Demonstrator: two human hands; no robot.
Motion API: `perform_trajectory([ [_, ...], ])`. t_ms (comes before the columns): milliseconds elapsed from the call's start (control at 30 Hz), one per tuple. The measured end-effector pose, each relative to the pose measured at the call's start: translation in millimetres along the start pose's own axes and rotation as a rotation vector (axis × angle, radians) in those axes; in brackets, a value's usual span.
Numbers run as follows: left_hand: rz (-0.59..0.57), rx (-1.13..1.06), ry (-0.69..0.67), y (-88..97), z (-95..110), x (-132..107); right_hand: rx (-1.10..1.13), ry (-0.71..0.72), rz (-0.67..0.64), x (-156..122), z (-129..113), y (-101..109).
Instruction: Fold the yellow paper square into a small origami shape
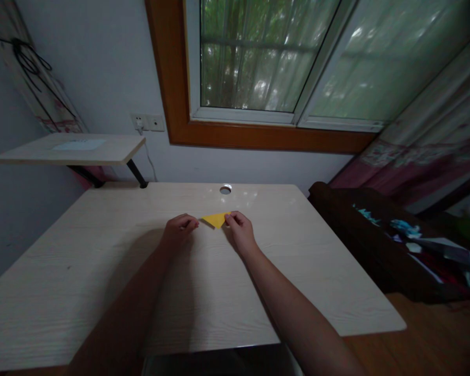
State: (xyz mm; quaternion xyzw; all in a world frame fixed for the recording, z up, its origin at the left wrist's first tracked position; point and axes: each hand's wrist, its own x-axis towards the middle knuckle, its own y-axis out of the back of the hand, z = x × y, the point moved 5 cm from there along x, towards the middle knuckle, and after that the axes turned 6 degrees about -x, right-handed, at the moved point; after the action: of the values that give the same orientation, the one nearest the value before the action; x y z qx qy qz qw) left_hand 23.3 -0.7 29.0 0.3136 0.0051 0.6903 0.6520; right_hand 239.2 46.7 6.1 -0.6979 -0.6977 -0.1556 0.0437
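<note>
A small yellow paper folded into a triangle point(216, 219) lies on the pale wooden desk point(102, 271), near its middle. My left hand point(179, 230) rests on the desk at the paper's left corner, fingers curled in. My right hand point(239, 230) is at the paper's right corner, fingers bent and pinching its edge. Both forearms reach in from the bottom of the view.
A round cable hole point(225, 189) sits near the desk's far edge. A raised side shelf point(74, 149) stands at the back left, under a wall socket point(148, 122). A dark piece of furniture point(395, 245) with clutter stands to the right. A window fills the wall behind.
</note>
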Motion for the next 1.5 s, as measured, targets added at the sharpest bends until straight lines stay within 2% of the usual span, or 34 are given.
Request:
perform_trajectory([
  [133,0.060,-0.074,0.034,3.3,-6,0,0.087,-0.040,0.041,2,0,4],
  [400,0.107,0.025,-0.033,1.9,0,1,0.010,0.005,-0.030,1,1,-1],
  [700,-0.081,0.146,-0.114,-8.5,6,0,-0.154,0.229,-0.168,-8,-17,-11],
  [933,-0.110,0.210,-0.158,-12.2,3,0,-0.259,0.338,-0.183,-13,-27,-14],
  [1167,-0.157,0.321,-0.213,-18.0,6,1,-0.400,0.518,-0.250,-20,-35,-21],
  [1500,-0.193,0.353,-0.318,-22.1,22,-3,-0.545,0.599,-0.287,-27,-42,-25],
])
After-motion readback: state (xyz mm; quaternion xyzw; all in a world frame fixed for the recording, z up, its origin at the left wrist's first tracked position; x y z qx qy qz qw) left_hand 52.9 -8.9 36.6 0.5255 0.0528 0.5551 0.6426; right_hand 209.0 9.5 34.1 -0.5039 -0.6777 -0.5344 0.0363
